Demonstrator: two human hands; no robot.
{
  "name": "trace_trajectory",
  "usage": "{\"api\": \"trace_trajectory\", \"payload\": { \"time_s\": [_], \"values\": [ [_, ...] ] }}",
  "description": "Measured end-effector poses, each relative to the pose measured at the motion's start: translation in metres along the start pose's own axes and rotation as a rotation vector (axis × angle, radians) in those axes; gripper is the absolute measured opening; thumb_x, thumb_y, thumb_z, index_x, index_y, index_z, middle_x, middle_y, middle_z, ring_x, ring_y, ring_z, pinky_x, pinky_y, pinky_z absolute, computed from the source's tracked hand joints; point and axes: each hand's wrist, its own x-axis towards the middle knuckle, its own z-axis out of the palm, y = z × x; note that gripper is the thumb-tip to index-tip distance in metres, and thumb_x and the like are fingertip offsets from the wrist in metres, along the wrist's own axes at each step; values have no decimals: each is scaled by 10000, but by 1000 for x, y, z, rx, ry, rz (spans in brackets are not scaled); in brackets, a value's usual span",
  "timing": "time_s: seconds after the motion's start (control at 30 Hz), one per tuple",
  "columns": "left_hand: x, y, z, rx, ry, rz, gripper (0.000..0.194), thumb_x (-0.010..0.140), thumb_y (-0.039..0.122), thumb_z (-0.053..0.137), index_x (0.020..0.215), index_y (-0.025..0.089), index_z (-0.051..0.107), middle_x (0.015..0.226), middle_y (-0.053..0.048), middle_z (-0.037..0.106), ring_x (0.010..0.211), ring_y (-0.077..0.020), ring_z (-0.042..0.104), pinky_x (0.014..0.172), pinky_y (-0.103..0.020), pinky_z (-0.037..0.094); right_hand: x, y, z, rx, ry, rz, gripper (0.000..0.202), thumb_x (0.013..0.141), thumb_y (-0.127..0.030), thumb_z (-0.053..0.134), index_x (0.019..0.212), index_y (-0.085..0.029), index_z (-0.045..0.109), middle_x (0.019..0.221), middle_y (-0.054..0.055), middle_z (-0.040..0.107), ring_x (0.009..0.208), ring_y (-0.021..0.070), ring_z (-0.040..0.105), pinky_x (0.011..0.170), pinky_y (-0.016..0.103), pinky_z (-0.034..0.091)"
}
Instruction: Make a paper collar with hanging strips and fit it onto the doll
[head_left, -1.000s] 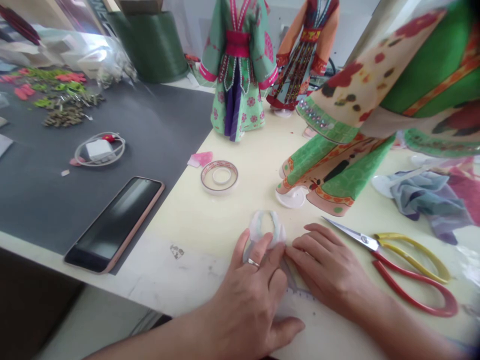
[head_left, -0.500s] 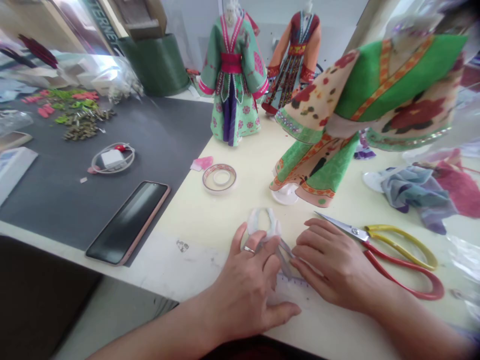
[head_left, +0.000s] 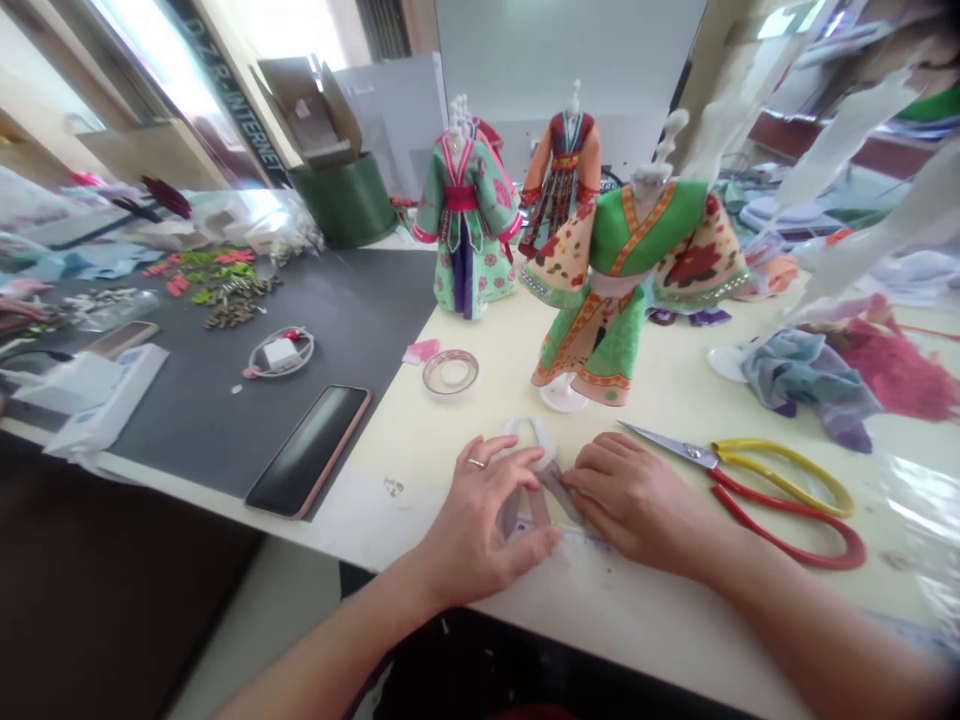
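A small pale grey, sheer fabric piece (head_left: 556, 492) lies at the table's front edge, its white looped top (head_left: 546, 440) pointing away from me. My left hand (head_left: 484, 520) arches over its left side, fingers apart and fingertips touching the cloth; a ring is on one finger. On the other side, my right hand (head_left: 634, 495) has its fingers curled together on the right edge of the fabric. Part of a ruler-like marked strip (head_left: 589, 538) shows beneath. Large scissors (head_left: 757, 475) with yellow and red handles lie to the right of my right hand, blades partly apart.
A tape roll (head_left: 450, 388) and a phone (head_left: 311, 450) lie to the left. Behind the hands stands a dress form in a green floral robe (head_left: 649, 235), with a mint robe (head_left: 461, 230) and an orange-sleeved robe (head_left: 564, 165) farther back. Crumpled fabric (head_left: 814, 380) lies at right.
The camera view has tilted up and shifted, so more of the room shows. My left hand's thumb and fingers have moved farther apart; my right hand stays at the fabric's edge.
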Motion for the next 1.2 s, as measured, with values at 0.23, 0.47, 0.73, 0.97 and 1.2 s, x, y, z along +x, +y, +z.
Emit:
{"api": "trace_trajectory", "payload": {
  "time_s": [0.23, 0.47, 0.73, 0.97, 1.2],
  "values": [
    [-8, -10, -19, 101, 72, 22, 268, 814, 323, 612, 1040, 181, 591, 1211, -84, 629, 1216, -248, 475, 1069, -504, 305, 0, 0, -1, 35, 130, -6, 239, 917, -166, 423, 820, -147, 641, 747, 64, 563, 746, 176, 506, 708, 341, 410],
    [-21, -15, -12, 321, 94, 178, 314, 833, 349, 586, 1069, 143, 610, 1155, -112, 660, 1163, -279, 527, 1077, -538, 272, 2, -4, -3, 24, 208, 4, 197, 902, -196, 470, 972, -161, 651, 849, 84, 601, 817, 200, 545, 740, 373, 449],
    [-13, -12, -5, 427, 50, 225, 492, 857, 451, 544, 1197, 97, 573, 1234, -155, 613, 1194, -320, 496, 1079, -555, 235, 2, -4, -3, -35, 136, 21, 206, 907, -196, 454, 809, -156, 630, 779, 68, 574, 783, 189, 512, 744, 352, 417],
    [-3, -6, 7, 410, -117, 198, 598, 856, 523, 516, 1307, 131, 489, 1308, -150, 555, 1258, -322, 436, 1090, -570, 210, 1, -6, -9, -102, 17, -36, 251, 888, -190, 472, 649, -173, 549, 703, 32, 513, 685, 151, 443, 706, 313, 362],
    [-2, -6, 10, 395, -81, 202, 568, 853, 522, 523, 1249, 116, 537, 1302, -164, 551, 1249, -321, 436, 1093, -566, 221, -1, -4, -3, -89, 93, -10, 212, 881, -161, 469, 694, -163, 570, 704, 37, 516, 693, 161, 442, 676, 309, 357]
  ]
}}
